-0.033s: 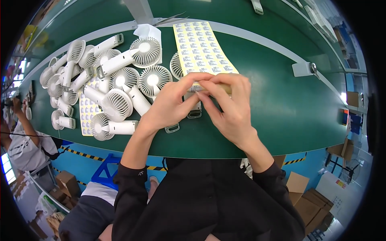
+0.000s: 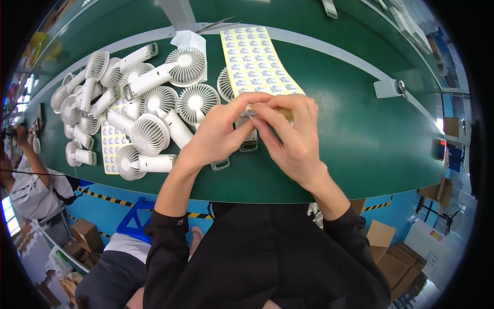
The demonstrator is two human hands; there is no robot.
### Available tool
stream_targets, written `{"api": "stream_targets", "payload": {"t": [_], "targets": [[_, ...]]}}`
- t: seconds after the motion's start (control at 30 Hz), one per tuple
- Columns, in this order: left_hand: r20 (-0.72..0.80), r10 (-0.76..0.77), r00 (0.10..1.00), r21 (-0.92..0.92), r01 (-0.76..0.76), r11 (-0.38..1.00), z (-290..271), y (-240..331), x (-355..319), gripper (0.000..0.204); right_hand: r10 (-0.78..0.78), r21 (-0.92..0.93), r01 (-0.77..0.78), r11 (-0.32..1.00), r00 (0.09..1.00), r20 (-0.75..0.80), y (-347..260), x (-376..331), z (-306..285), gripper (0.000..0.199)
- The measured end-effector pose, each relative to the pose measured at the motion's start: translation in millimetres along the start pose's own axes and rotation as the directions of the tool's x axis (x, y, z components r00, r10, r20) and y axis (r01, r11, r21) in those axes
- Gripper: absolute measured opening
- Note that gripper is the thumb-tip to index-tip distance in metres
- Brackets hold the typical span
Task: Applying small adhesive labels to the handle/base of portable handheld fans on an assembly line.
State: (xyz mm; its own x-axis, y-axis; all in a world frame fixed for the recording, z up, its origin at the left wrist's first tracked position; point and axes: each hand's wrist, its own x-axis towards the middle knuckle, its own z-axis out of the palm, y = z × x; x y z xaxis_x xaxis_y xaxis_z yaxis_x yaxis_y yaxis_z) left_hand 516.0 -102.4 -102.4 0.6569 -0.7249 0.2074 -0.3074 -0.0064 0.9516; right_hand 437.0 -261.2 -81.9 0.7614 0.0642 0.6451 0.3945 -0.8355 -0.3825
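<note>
A yellow-backed sticker sheet [image 2: 257, 62] with rows of small printed labels runs away from me, its near end curled up between my hands. My left hand [image 2: 218, 131] has fingers and thumb closed on that near end. Across from it, my right hand [image 2: 293, 136] is closed on the curled edge, its index fingertip and thumb close to the left fingertips. Whether one label is lifted there is hidden by the fingers. Under and beside my hands lie white handheld fans; the grille of one fan [image 2: 225, 85] shows left of the sheet.
Many white handheld fans [image 2: 149, 135] are heaped on the left of the green table [image 2: 370, 149]. Another sticker sheet [image 2: 110, 149] lies partly under them. A metal bracket [image 2: 388, 89] stands at the far right. Cardboard boxes [image 2: 401, 268] sit on the floor; a person [image 2: 36, 190] is at the left.
My right hand has shifted slightly left, and the sticker sheet has moved a little with it. My left hand stays almost where it was.
</note>
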Motion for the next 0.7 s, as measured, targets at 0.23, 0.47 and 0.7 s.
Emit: {"api": "stream_targets", "payload": {"t": [0.23, 0.47, 0.7], "targets": [[-0.127, 0.02, 0.992, 0.057, -0.013, 0.998, -1, -2, 1, 0.042, 0.238, 0.344, -0.187, 0.92, 0.965, -0.111, 13, 5, -20, 0.013], [-0.398, -0.119, 0.909, -0.217, 0.033, 0.976, -13, 3, 3, 0.037, 0.379, 0.337, -0.543, 0.769, 0.813, 0.442, 85, -2, -27, 0.008], [-0.466, -0.107, 0.878, -0.19, 0.019, 0.982, -16, -1, 4, 0.037, 0.301, 0.283, -0.504, 0.816, 0.788, 0.537, 93, 0, -26, 0.01]]}}
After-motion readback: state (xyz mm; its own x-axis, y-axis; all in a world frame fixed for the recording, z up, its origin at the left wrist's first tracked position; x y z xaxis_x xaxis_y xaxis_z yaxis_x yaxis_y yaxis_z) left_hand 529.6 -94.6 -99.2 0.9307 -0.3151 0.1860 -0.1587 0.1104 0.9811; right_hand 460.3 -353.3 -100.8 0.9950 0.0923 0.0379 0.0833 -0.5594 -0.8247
